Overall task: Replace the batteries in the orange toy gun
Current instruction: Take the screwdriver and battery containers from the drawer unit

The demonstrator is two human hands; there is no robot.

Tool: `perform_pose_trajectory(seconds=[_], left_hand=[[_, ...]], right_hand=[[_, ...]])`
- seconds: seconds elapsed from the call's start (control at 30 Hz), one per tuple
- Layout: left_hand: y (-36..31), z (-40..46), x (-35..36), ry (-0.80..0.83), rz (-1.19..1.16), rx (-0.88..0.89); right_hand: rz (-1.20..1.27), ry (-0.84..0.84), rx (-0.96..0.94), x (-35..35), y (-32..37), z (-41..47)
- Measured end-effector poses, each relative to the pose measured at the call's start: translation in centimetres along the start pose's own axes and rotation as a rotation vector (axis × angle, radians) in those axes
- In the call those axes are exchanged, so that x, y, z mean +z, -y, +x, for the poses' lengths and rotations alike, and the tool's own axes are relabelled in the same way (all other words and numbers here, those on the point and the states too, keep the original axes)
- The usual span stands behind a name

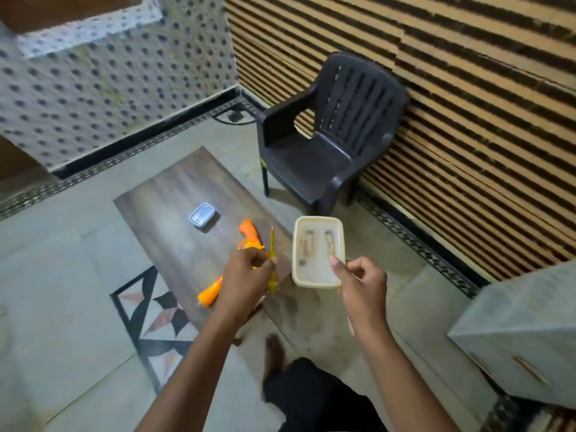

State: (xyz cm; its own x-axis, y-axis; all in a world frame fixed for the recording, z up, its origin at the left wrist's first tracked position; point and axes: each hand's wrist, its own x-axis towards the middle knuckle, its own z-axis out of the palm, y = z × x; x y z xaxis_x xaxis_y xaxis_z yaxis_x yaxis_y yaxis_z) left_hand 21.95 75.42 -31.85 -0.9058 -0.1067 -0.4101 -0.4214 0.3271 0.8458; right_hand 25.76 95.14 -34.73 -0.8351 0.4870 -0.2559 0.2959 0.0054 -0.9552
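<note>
The orange toy gun (246, 236) lies on the low wooden table (184, 198), its barrel end (210, 294) pointing toward me and its middle hidden behind my left hand (247, 272). That hand grips a yellow screwdriver (271, 260) with the tip pointing away from me. My right hand (358, 279) pinches the near rim of a cream plastic container (318, 254), held above the table's right edge. Inside the container lie batteries (307, 247), blurred.
A small grey lidded box (202, 215) sits on the table beyond the gun. A dark plastic chair (330, 132) stands behind the table by the striped wall. A grey cabinet (526, 332) is at the right. My foot (274, 353) rests on the tiled floor.
</note>
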Motion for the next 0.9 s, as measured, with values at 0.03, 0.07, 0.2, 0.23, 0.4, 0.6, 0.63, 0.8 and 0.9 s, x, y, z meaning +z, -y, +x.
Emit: perform_pose_trajectory(seconds=[0.03, 0.07, 0.2, 0.23, 0.4, 0.6, 0.63, 0.8, 0.9], left_hand=[[0.2, 1.3, -1.0, -0.01, 0.023, -0.007], [0.1, 2.2, -2.0, -0.013, 0.044, -0.011], [-0.6, 7.4, -6.4, -0.019, 0.142, -0.004], [-0.9, 8.4, -7.3, -0.018, 0.154, -0.008], [-1.6, 14.4, -12.2, 0.027, 0.154, 0.016], [-1.4, 21.6, -18.1, 0.195, 0.168, 0.078], [-1.2, 22.8, -19.0, 0.226, 0.177, 0.085], [-0.5, 28.4, -25.8, 0.444, 0.275, 0.18], [-0.7, 29.7, -28.7, 0.52, 0.368, 0.238]], right_hand=[[0.008, -0.001, 0.003, 1.7, 0.0, 0.5], [0.01, -0.003, 0.008, 3.3, 0.0, 0.9], [0.015, -0.011, 0.06, 10.2, 0.5, 3.3], [0.013, 0.004, 0.066, 11.4, 0.8, 3.8], [0.008, -0.051, 0.108, 18.3, 1.5, 5.3], [0.084, -0.199, 0.149, 27.0, 1.8, 4.2], [0.088, -0.234, 0.154, 28.4, 2.1, 3.8], [0.105, -0.459, 0.191, 37.4, 4.3, 0.5], [0.143, -0.555, 0.221, 40.7, 5.1, -1.3]])
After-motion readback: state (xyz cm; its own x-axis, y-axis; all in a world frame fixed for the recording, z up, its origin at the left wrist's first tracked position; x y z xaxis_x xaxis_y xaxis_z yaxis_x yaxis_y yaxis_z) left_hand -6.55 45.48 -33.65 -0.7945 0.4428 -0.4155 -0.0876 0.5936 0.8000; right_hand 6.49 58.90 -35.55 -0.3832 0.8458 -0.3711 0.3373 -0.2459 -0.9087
